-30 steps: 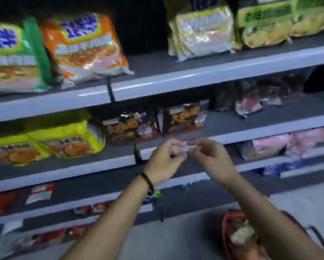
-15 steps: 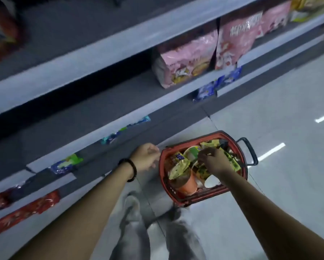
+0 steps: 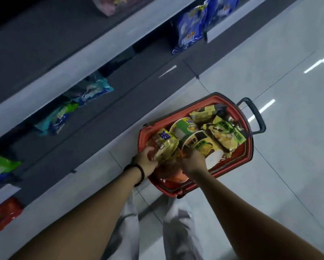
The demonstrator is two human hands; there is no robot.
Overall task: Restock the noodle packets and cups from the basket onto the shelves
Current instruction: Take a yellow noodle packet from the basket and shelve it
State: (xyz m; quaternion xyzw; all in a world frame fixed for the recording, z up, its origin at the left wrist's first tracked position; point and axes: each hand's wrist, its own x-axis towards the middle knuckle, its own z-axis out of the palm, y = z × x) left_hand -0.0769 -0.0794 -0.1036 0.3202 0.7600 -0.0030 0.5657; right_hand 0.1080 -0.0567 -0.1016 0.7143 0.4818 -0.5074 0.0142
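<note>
Head view, looking steeply down: a gold noodle packet with a blue label is seen at the near left corner of a red basket, which stands on the pale tiled floor. The packet is gripped at its lower edge from both sides. The left hand is curled against the packet's left side, fingers bent around it, with a dark bracelet at the wrist. The right hand is closed on the packet's right lower corner, knuckles up, its fingertips hidden beneath the wrapper. Both forearms are stretched forward and downward from the lower edge of the frame, converging over the basket. An orange cup is partly visible below the two hands. Further inside the basket, a green-lidded cup and a black-and-yellow cup lie just beside the packet, and two yellow-green packets are piled toward the far side, near the black handle. To the left, grey shelves run diagonally, carrying blue packets and green and teal packets. Light grey trousers are visible between the arms.
</note>
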